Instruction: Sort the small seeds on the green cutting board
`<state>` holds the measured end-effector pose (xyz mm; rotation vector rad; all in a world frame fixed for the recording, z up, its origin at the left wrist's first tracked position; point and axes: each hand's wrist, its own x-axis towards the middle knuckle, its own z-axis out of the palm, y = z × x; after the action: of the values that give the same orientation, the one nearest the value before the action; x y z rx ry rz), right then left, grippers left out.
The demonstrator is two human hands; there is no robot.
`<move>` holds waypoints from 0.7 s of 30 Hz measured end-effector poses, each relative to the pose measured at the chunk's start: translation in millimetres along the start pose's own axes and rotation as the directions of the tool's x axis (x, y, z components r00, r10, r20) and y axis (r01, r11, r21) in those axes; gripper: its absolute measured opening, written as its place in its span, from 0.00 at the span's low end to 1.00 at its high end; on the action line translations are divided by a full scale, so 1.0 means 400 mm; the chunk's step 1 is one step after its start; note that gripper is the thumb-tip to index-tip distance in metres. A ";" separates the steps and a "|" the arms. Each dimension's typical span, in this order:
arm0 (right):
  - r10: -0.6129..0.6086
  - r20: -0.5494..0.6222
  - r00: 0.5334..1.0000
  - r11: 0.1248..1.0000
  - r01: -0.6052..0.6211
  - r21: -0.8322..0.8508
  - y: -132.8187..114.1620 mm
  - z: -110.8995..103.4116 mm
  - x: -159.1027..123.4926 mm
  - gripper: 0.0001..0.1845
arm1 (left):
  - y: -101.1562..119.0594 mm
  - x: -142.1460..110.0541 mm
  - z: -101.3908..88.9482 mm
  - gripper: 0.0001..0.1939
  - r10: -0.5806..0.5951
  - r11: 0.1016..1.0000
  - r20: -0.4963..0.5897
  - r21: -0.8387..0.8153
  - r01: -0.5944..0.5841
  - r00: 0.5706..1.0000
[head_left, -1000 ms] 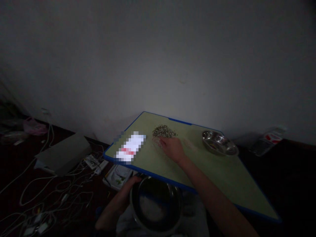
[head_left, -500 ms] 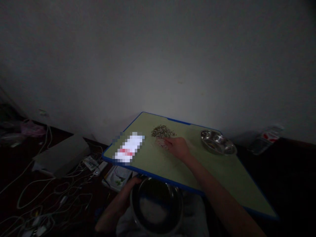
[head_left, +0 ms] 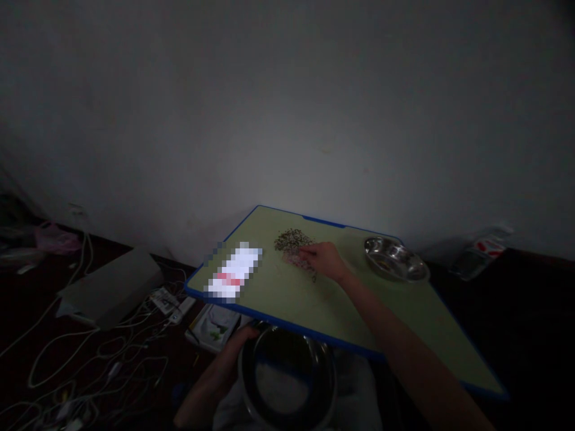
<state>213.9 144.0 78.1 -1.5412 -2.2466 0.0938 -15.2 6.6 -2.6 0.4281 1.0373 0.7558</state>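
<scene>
Head view: right hand (head_left: 327, 260) nearest, fingertips (head_left: 311, 249) together at a loose heap of small black-and-pale grains (head_left: 290, 240) on the pale-green, blue-rimmed board (head_left: 354, 314); the heap lies left, trailing near-right under them! Left hand (head_left: 246, 335) meets a round metal bowl (head_left: 332, 383), grip unclear.

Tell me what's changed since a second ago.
The bare right hand has shifted slightly rightward over the pale green, blue-edged board, exposing more small dark-and-pale grains. The bare left hand still grips the round, shiny metal bowl below.
</scene>
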 end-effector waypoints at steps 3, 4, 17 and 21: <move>-0.013 0.007 1.000 1.000 0.013 0.015 -0.002 -0.007 -0.001 0.14 | 0.006 -0.014 0.012 0.09 0.028 0.999 -0.005 0.029 -0.028 1.000; -0.016 0.000 1.000 1.000 0.016 0.023 -0.003 -0.010 -0.003 0.14 | 0.008 -0.018 0.016 0.09 0.041 0.999 0.000 0.031 -0.041 0.999; 0.048 -0.213 0.976 0.999 -0.042 0.031 -0.037 -0.023 -0.164 0.15 | 0.001 -0.004 -0.003 0.13 0.012 1.000 0.047 0.027 -0.014 0.999; 0.022 -0.198 0.980 0.997 -0.035 -0.062 -0.023 -0.042 -0.216 0.15 | 0.009 -0.014 0.004 0.12 0.023 1.000 0.084 0.012 -0.024 0.996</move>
<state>238.3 59.4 70.4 -1.5438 -2.0916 -0.1208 -16.8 5.0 3.7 0.4801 0.9604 0.7461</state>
